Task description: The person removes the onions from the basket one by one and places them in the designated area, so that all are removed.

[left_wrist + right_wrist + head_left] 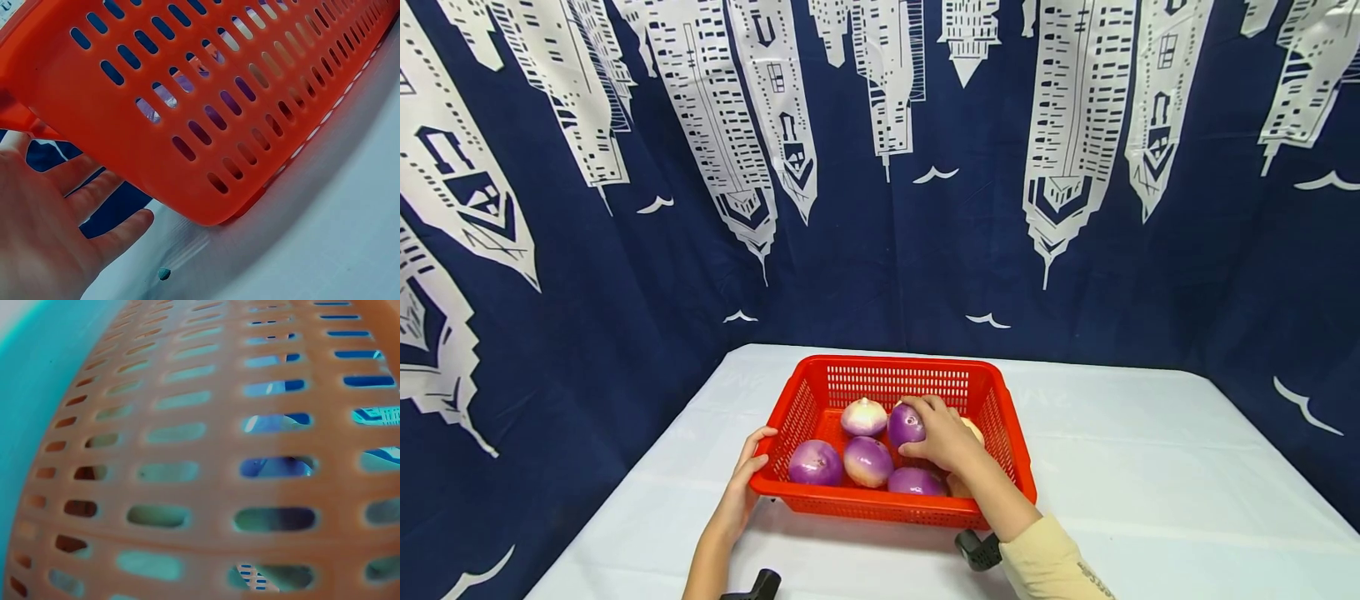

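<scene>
A red plastic basket (820, 498) with slotted walls stands on the table, holding several purple-and-white onions. My left hand (747, 467) holds the basket's left rim near the front corner; in the left wrist view, that hand's (56, 225) lower fingers stretch below the rim beside the wall. Inside the basket, my right hand (943, 433) grips a purple onion (906, 423), fingers over its top and thumb below. Around it lie a pale-topped onion (864, 416) and purple onions (868, 462) along the front. In the right wrist view, the basket wall (212, 487) hides the right hand.
A white cloth covers the table (1120, 450). Behind it hangs a navy curtain (895, 250) printed with white buildings and birds. Partly behind the right forearm, a pale yellowish round thing (973, 429) lies in the basket. Dark devices (979, 550) sit at both wrists.
</scene>
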`<state>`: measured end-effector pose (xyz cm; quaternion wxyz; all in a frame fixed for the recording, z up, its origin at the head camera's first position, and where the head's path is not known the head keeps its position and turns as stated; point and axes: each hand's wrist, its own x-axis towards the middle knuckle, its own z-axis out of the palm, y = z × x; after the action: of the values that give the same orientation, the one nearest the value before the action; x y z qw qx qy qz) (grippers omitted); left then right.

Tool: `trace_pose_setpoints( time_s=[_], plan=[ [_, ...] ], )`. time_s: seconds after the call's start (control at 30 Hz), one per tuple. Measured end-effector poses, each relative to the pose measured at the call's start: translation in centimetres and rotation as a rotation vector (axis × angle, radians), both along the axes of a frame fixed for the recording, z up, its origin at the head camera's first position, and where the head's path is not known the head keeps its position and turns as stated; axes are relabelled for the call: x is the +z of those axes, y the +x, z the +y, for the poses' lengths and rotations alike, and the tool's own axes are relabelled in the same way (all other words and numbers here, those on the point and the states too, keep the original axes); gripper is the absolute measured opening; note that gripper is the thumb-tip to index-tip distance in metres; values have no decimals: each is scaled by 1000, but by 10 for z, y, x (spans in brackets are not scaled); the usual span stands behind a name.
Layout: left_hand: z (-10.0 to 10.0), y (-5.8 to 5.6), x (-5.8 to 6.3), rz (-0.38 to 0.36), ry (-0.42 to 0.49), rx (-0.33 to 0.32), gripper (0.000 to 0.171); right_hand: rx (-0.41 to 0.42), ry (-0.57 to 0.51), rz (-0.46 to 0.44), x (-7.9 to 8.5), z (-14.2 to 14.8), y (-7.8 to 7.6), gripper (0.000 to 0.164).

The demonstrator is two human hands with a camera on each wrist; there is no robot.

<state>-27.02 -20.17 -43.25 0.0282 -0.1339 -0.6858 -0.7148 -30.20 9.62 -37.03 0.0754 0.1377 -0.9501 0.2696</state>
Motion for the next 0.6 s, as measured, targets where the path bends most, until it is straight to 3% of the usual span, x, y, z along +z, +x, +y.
trace_pose_setpoints(
  time_s=[0.4,0.6],
  plan=[
    [-2,-2,3,-9,-21,11,43,-61,-17,63,8,-2,2,73],
    [-2,0,1,-14,-22,12,42,-33,-65,79,12,1,6,72]
  ],
)
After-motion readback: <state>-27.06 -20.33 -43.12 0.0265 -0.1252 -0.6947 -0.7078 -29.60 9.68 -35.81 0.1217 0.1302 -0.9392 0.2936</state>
